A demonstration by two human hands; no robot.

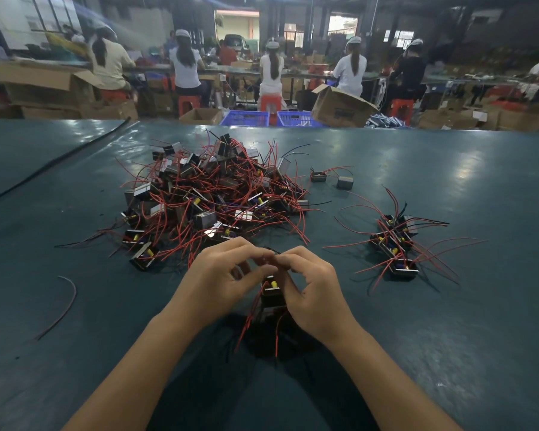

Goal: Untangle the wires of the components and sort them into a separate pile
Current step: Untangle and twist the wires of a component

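Note:
A big tangled pile (212, 197) of small black transformer-like components with red and black wires lies mid-table. A smaller sorted pile (397, 244) sits to the right. Just in front of the big pile, my left hand (221, 281) and my right hand (311, 287) meet fingertip to fingertip above one component (273, 293) with a yellow part. Both hands pinch its wires near the top, and the right hand's fingers also curl round its body. Red wires hang down from it between my wrists.
Two loose components (318, 176) (345, 182) lie between the piles. A stray wire (66, 303) lies at the left, a black cable (59, 160) runs across the far left. Beyond the green table (448, 321) are boxes, blue crates and seated workers.

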